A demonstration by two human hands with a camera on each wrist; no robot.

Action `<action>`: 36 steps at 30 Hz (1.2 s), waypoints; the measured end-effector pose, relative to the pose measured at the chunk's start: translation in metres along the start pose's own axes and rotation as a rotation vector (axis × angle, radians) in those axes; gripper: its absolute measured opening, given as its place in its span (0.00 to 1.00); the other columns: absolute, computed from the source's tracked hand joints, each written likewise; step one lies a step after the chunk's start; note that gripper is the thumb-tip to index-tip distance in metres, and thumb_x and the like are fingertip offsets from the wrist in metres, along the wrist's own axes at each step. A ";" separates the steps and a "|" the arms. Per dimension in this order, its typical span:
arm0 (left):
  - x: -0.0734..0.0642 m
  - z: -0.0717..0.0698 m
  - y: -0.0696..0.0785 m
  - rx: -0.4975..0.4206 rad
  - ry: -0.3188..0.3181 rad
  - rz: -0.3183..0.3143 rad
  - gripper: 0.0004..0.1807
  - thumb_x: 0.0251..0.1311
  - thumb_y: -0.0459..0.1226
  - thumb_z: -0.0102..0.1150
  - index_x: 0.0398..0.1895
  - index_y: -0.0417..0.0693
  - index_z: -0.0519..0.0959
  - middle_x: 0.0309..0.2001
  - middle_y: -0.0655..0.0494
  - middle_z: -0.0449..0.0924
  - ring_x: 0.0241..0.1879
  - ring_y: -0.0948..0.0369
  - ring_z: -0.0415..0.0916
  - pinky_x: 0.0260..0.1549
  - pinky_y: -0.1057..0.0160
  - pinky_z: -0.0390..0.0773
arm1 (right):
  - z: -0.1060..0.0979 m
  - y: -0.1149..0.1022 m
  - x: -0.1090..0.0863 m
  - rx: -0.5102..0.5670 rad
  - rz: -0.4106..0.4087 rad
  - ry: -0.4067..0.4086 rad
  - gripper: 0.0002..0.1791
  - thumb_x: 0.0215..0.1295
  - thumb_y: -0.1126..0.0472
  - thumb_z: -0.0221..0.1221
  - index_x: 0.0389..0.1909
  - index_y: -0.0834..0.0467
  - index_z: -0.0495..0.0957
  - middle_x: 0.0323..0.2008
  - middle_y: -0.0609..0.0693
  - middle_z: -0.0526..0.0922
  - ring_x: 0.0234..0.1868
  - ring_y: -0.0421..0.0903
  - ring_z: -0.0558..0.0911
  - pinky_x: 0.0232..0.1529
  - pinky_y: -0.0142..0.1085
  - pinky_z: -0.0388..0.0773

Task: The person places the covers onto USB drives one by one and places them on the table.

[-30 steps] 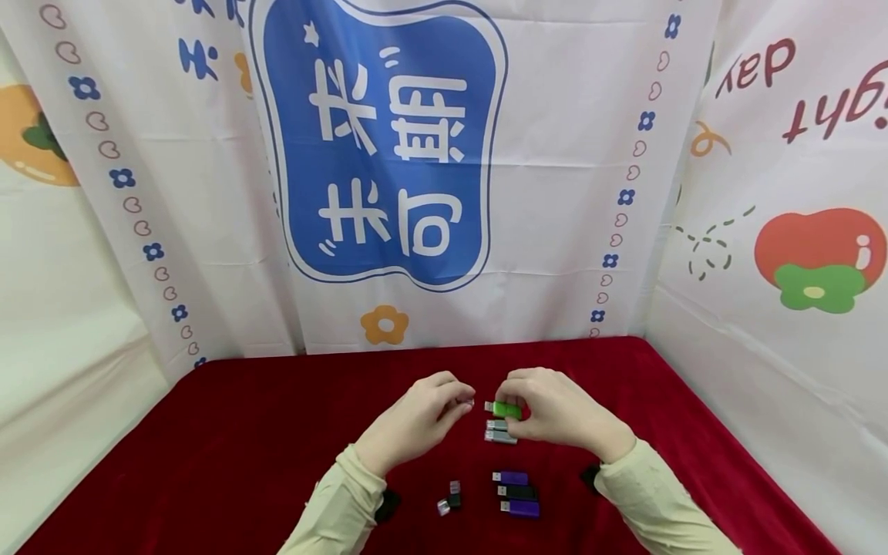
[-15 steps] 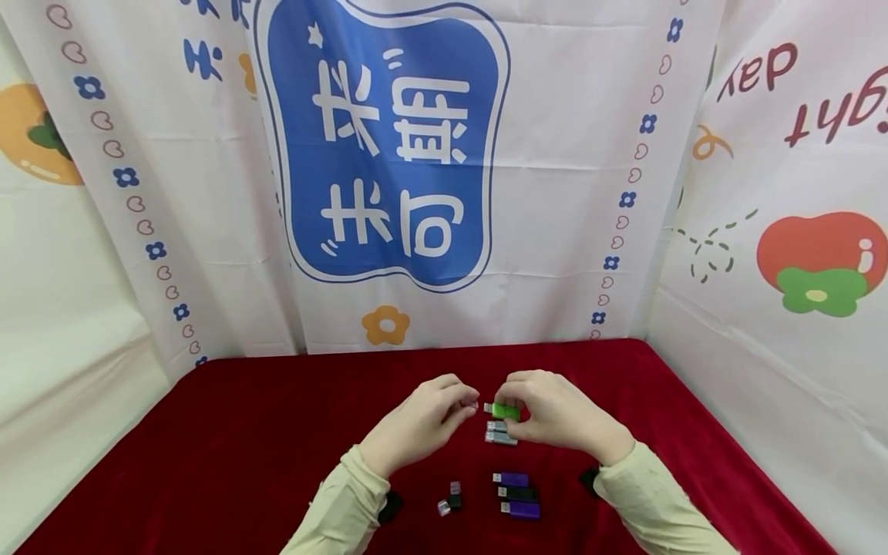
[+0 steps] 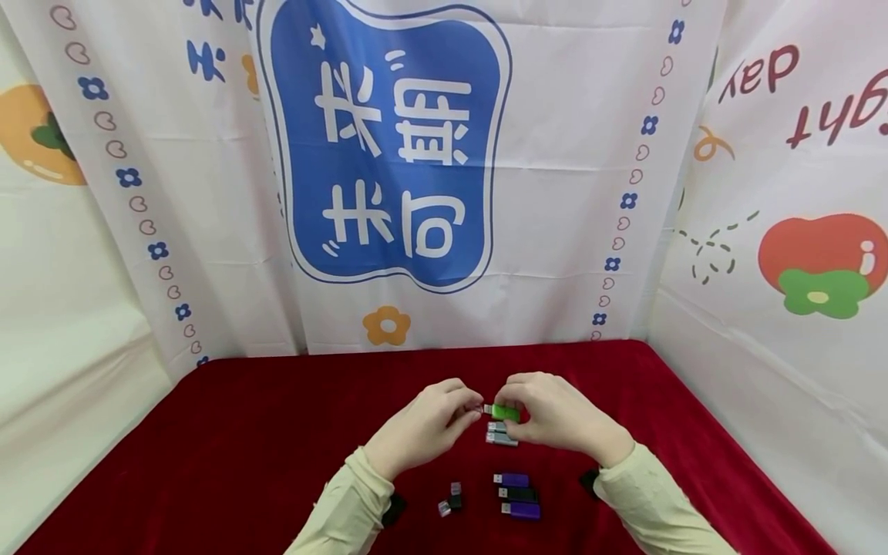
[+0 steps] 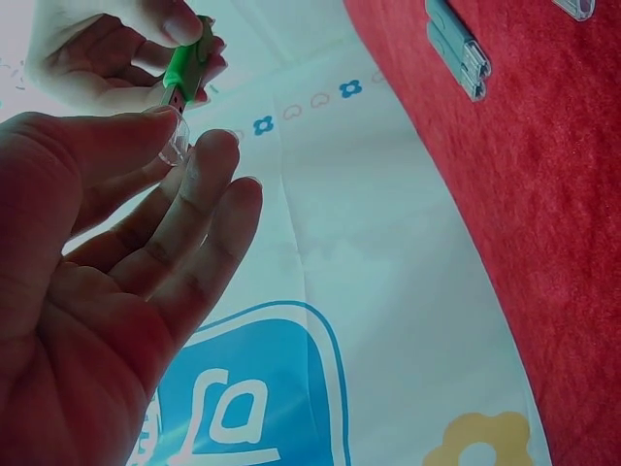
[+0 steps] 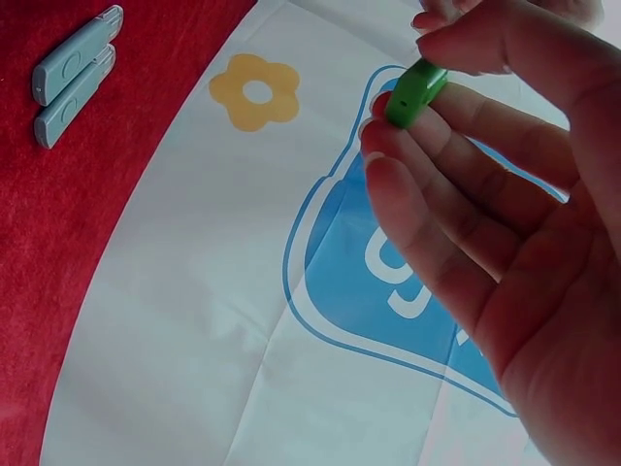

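Observation:
My right hand [image 3: 555, 412] pinches a green USB flash drive [image 3: 505, 413] by its body, the metal plug pointing left. Between thumb and fingertips my left hand [image 3: 423, 424] holds a clear plastic cap [image 4: 176, 146]. In the left wrist view the cap's mouth is right at the tip of the drive's plug, the two in line. The right wrist view shows the green body [image 5: 415, 94] between thumb and fingers; its plug end is hidden there. Just below the hands lie two grey flash drives [image 3: 501, 438] with clear caps on.
Nearer on the red cloth [image 3: 243, 447] lie two purple flash drives [image 3: 522, 510] with a black flash drive [image 3: 520, 495] between them, plugs bare. Left of them sit loose clear caps [image 3: 445, 508] and a small black piece [image 3: 455, 502]. A printed curtain [image 3: 555, 231] hangs behind.
My left hand has moved a little right with the clear cap, closing the gap to the green flash drive's plug. The right hand stays nearly still.

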State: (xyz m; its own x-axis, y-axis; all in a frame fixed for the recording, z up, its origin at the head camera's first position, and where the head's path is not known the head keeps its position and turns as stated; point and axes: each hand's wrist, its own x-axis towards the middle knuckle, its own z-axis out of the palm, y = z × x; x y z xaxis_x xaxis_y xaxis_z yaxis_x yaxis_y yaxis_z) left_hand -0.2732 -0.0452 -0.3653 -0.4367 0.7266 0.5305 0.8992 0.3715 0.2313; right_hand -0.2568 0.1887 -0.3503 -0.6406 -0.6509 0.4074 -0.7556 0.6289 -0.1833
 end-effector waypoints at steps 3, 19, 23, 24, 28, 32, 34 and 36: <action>0.000 0.000 0.001 0.006 0.000 -0.002 0.08 0.64 0.32 0.64 0.44 0.39 0.82 0.38 0.56 0.78 0.34 0.65 0.74 0.36 0.74 0.75 | 0.001 0.000 0.000 -0.002 0.003 -0.003 0.08 0.51 0.64 0.71 0.33 0.52 0.83 0.28 0.37 0.76 0.27 0.33 0.72 0.29 0.29 0.74; 0.000 0.001 0.001 -0.015 -0.019 0.005 0.08 0.62 0.31 0.65 0.44 0.40 0.82 0.38 0.54 0.78 0.35 0.65 0.75 0.37 0.75 0.75 | 0.002 -0.004 0.000 0.013 0.012 -0.014 0.09 0.51 0.65 0.71 0.34 0.53 0.84 0.29 0.38 0.77 0.28 0.34 0.73 0.31 0.29 0.76; 0.000 0.002 0.002 -0.006 -0.019 0.012 0.07 0.63 0.31 0.64 0.44 0.41 0.83 0.39 0.54 0.78 0.36 0.65 0.75 0.37 0.76 0.75 | 0.003 -0.005 0.001 0.006 0.003 -0.011 0.09 0.51 0.64 0.71 0.34 0.53 0.84 0.29 0.38 0.76 0.28 0.34 0.72 0.31 0.28 0.75; 0.000 0.002 0.002 -0.004 -0.017 0.015 0.07 0.63 0.31 0.64 0.44 0.40 0.83 0.39 0.54 0.78 0.36 0.65 0.75 0.37 0.76 0.74 | 0.003 -0.005 0.001 0.005 0.000 -0.009 0.09 0.52 0.64 0.70 0.34 0.53 0.84 0.29 0.38 0.76 0.28 0.34 0.72 0.31 0.28 0.75; 0.000 0.002 0.003 0.006 -0.007 0.029 0.07 0.63 0.31 0.64 0.43 0.40 0.83 0.39 0.54 0.79 0.36 0.65 0.75 0.37 0.76 0.74 | 0.003 -0.005 0.001 0.006 -0.005 -0.004 0.08 0.52 0.64 0.70 0.35 0.53 0.84 0.29 0.38 0.75 0.28 0.34 0.72 0.30 0.28 0.75; 0.000 0.002 0.003 0.005 -0.011 0.024 0.07 0.63 0.30 0.64 0.43 0.40 0.83 0.39 0.54 0.79 0.36 0.65 0.75 0.36 0.76 0.74 | 0.003 -0.005 0.000 0.010 -0.006 0.001 0.08 0.52 0.64 0.70 0.35 0.53 0.84 0.29 0.38 0.76 0.28 0.34 0.72 0.31 0.28 0.75; 0.000 0.001 0.003 0.011 -0.016 0.010 0.07 0.63 0.31 0.64 0.44 0.41 0.83 0.38 0.54 0.79 0.36 0.66 0.75 0.36 0.76 0.74 | 0.003 -0.005 0.000 0.013 -0.009 0.005 0.09 0.52 0.64 0.70 0.35 0.53 0.84 0.29 0.38 0.76 0.28 0.34 0.72 0.31 0.29 0.75; -0.001 0.001 0.003 0.021 -0.022 -0.014 0.07 0.64 0.33 0.64 0.44 0.41 0.83 0.38 0.55 0.79 0.35 0.66 0.75 0.35 0.76 0.74 | 0.003 -0.005 -0.001 0.014 -0.011 0.008 0.09 0.52 0.64 0.70 0.35 0.54 0.84 0.30 0.38 0.76 0.29 0.34 0.72 0.31 0.29 0.75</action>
State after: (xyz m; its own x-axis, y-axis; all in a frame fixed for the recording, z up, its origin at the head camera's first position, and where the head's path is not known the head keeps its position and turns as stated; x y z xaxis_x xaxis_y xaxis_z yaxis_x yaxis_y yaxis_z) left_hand -0.2697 -0.0439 -0.3661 -0.4500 0.7334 0.5095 0.8922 0.3938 0.2211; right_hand -0.2525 0.1847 -0.3519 -0.6311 -0.6545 0.4162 -0.7645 0.6156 -0.1911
